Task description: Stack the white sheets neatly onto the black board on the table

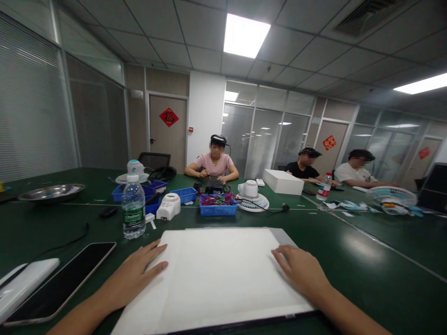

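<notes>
In front of me on the green table lies a large flat white sheet (220, 274), with a grey edge showing behind its far right corner and a dark edge along the near side. My left hand (141, 267) rests on its left side, fingers spread apart. On the right edge lies my right hand (296, 267), its fingers stretched out over the white surface. Neither hand grips anything. A clear water bottle (133, 209) with a green label stands just beyond my left hand.
A phone (64, 284) and a white device (28, 284) with a cable lie at left. Ahead are a blue bin (218, 207) of wires, white fan parts (249, 197), a white box (282, 181) and a metal tray (52, 193). Several people sit across the table.
</notes>
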